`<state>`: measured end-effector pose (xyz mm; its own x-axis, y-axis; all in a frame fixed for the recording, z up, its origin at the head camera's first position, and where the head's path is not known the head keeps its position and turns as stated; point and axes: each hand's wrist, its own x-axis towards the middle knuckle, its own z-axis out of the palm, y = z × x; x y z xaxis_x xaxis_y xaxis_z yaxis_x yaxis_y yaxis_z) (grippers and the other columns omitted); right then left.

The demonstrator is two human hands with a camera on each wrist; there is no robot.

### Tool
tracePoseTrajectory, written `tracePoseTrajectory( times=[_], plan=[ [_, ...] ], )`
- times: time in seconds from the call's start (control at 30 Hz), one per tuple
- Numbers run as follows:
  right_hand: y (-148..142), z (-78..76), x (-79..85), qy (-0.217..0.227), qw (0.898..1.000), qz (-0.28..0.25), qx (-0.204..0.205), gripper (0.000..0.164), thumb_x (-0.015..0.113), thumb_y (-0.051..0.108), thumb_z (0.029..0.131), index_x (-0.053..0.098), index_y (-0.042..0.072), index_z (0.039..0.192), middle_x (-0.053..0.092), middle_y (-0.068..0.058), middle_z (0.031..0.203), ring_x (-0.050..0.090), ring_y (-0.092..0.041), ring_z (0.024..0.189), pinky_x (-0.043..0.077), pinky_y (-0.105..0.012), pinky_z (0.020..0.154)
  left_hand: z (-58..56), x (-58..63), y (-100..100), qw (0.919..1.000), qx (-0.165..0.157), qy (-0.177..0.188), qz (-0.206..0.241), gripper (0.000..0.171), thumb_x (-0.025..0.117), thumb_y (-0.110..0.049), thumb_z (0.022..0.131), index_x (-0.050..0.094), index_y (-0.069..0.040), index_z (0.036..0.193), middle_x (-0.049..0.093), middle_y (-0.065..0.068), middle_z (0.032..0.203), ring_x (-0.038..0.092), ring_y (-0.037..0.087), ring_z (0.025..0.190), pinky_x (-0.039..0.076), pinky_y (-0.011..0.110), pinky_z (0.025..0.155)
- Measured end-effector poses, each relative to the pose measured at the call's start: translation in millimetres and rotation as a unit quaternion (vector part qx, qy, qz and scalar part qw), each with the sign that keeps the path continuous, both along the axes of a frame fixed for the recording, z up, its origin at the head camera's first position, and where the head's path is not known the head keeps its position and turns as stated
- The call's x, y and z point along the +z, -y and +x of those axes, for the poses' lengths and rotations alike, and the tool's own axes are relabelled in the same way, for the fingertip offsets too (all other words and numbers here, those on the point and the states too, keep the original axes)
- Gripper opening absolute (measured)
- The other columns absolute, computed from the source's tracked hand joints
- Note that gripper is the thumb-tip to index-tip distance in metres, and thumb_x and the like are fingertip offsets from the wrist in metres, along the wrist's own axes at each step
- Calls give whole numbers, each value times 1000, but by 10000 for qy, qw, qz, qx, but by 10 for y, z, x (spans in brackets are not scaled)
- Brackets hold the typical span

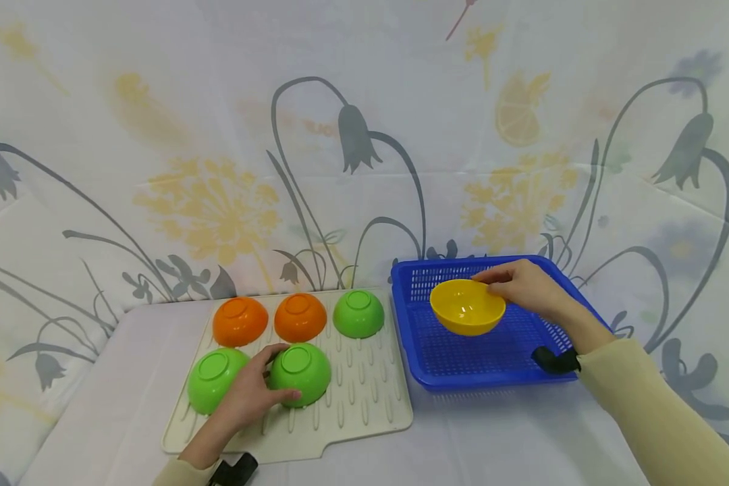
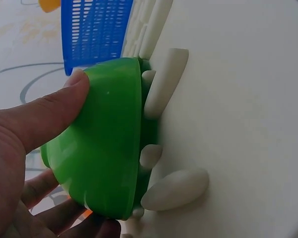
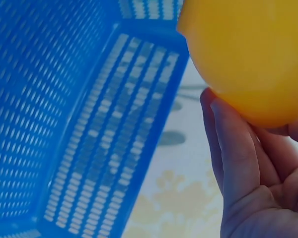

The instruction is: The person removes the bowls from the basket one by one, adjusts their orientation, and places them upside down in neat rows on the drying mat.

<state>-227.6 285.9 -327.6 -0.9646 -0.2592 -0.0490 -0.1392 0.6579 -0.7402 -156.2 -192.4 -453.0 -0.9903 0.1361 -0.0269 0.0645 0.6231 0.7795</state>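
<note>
My left hand [image 1: 252,393] grips an upturned green bowl [image 1: 306,378] in the front row of a cream drying mat [image 1: 364,415]. In the left wrist view, the thumb lies along one side of that bowl and the fingers curl round the other, its rim right at the mat's ridges. On the right, a yellow bowl [image 1: 468,310] hangs over the blue basket [image 1: 416,364], its opening facing up and tilted towards me. My right hand [image 1: 525,289] pinches it at the far right of its rim. From the right wrist, the fingertips [image 3: 231,116] show against the yellow outer wall.
Two upturned orange bowls [image 1: 239,322] and a green bowl [image 1: 358,314] line the mat's back row. Another green bowl [image 1: 211,388] sits left of my left hand. The basket stands just right of the mat, and a patterned cloth [image 1: 364,202] rises behind both.
</note>
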Motion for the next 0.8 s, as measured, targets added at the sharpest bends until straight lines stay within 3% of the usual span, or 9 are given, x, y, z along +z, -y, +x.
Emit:
tracePoseTrajectory(
  times=[0.2, 0.6, 0.8],
  plan=[
    [170, 138, 58, -61, 9998, -179, -17, 32, 59, 14, 99, 67, 2, 127, 66, -17, 122, 65, -24, 93, 56, -31, 81, 8, -15, 5, 10000, 25, -15, -37, 90, 93, -33, 67, 49, -12, 143, 50, 16, 144, 53, 41, 123, 45, 56, 101],
    [456, 364, 9, 23, 9989, -467, -94, 30, 61, 12, 98, 69, 4, 125, 66, -15, 122, 63, -28, 102, 57, -36, 86, 43, 3, 2, 9998, 37, -88, 155, 89, 92, -27, 71, 46, -11, 146, 45, 23, 148, 48, 50, 127, 40, 60, 104],
    [593, 469, -47, 34, 9979, -637, -110, 28, 61, 10, 97, 70, 5, 123, 68, -13, 120, 64, -27, 100, 57, -36, 86, 45, 20, 12, 9984, -85, -357, 440, 85, 89, -25, 74, 46, -9, 145, 44, 20, 150, 40, 42, 137, 37, 55, 109]
  ],
)
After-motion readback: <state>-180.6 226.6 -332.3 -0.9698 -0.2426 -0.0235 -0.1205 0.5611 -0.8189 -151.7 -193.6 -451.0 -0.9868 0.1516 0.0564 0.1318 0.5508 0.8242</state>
